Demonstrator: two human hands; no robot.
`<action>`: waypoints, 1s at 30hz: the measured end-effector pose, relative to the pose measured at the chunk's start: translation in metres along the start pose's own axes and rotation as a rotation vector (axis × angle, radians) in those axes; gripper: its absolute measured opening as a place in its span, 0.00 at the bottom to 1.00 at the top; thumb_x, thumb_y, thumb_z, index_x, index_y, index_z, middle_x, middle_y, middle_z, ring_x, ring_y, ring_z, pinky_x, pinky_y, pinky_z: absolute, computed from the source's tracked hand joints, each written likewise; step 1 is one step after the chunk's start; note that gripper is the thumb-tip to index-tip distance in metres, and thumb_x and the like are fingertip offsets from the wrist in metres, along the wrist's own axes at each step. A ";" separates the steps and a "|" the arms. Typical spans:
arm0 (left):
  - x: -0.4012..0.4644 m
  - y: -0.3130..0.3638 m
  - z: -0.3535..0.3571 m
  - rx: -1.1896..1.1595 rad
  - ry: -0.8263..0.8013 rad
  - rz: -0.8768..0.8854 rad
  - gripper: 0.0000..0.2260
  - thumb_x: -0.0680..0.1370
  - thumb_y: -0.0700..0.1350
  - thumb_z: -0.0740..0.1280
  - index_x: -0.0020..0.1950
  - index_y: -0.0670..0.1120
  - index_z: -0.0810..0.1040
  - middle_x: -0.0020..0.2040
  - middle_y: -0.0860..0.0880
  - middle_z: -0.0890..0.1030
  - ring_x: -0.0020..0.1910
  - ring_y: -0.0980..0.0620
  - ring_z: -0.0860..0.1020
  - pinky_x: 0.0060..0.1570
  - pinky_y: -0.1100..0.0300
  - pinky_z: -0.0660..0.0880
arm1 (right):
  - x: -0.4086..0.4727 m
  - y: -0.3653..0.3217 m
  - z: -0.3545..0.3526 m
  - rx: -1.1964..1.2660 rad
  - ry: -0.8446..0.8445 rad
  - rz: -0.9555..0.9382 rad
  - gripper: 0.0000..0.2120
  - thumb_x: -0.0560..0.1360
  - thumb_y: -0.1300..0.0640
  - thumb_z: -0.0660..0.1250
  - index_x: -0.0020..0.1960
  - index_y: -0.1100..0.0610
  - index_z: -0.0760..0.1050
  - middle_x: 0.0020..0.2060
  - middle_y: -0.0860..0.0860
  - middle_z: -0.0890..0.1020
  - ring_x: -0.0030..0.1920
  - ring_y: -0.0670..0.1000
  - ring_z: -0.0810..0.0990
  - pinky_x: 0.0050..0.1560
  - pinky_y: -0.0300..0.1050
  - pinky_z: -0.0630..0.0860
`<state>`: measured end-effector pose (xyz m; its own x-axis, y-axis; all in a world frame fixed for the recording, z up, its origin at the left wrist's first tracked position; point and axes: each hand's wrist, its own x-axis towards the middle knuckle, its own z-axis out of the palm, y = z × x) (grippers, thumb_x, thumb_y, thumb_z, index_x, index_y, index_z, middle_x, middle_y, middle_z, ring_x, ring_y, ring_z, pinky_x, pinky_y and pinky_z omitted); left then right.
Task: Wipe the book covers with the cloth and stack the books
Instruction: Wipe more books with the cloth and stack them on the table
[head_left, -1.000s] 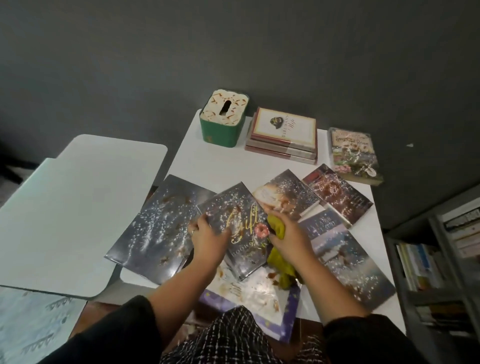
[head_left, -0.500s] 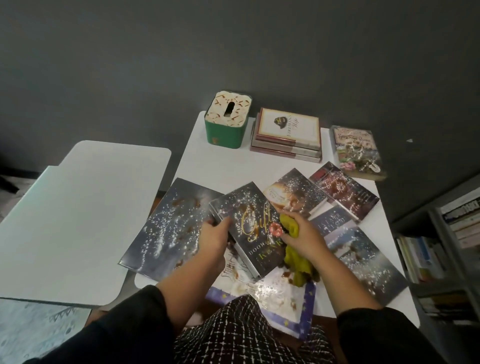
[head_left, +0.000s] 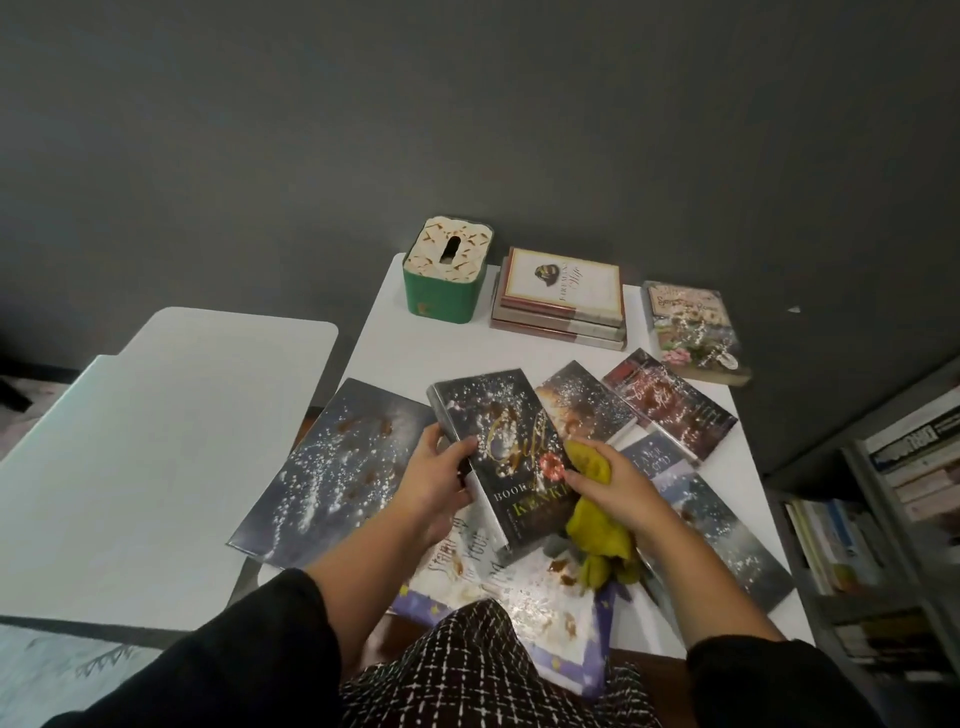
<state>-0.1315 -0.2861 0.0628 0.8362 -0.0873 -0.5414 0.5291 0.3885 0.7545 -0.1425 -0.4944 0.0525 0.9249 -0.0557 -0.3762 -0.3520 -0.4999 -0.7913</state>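
L hand, center frame: fingers curled round the left edge of the dark book, thumb on the cover, holding it tilted above the other books. R hand just right of it: fingers clenched on a bunched yellow cloth, cloth touching the book's right side; rest of it hangs down toward lower center. Cover is speckled w/ white bits. Around it, more speckled books lie flat on the white table: large gray book at left, others to the right & below. Upper center: green tissue box, beside it a stack of books. Bookshelf at right edge.
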 end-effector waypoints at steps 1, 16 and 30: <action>-0.001 0.004 0.002 -0.010 -0.011 0.021 0.09 0.80 0.37 0.60 0.60 0.45 0.70 0.48 0.41 0.81 0.41 0.45 0.80 0.47 0.44 0.78 | -0.001 0.000 -0.006 0.061 0.011 0.001 0.21 0.74 0.54 0.69 0.66 0.46 0.69 0.68 0.51 0.70 0.67 0.56 0.69 0.65 0.51 0.68; -0.035 0.022 0.040 -0.403 -0.501 -0.014 0.35 0.69 0.65 0.66 0.67 0.43 0.75 0.65 0.38 0.76 0.64 0.39 0.75 0.64 0.39 0.69 | -0.032 -0.039 -0.056 0.639 -0.024 -0.051 0.12 0.74 0.59 0.68 0.57 0.57 0.77 0.43 0.53 0.84 0.39 0.49 0.84 0.34 0.42 0.79; -0.046 0.040 0.070 -0.518 -0.421 0.156 0.22 0.72 0.58 0.64 0.54 0.43 0.83 0.56 0.40 0.82 0.53 0.42 0.81 0.56 0.40 0.75 | -0.072 -0.058 -0.070 0.057 0.421 -0.568 0.16 0.78 0.55 0.63 0.64 0.44 0.70 0.60 0.43 0.73 0.58 0.34 0.69 0.54 0.24 0.64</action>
<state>-0.1384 -0.3309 0.1441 0.9373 -0.3032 -0.1717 0.3483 0.8047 0.4807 -0.1781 -0.5216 0.1593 0.9407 -0.1347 0.3114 0.2052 -0.5049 -0.8384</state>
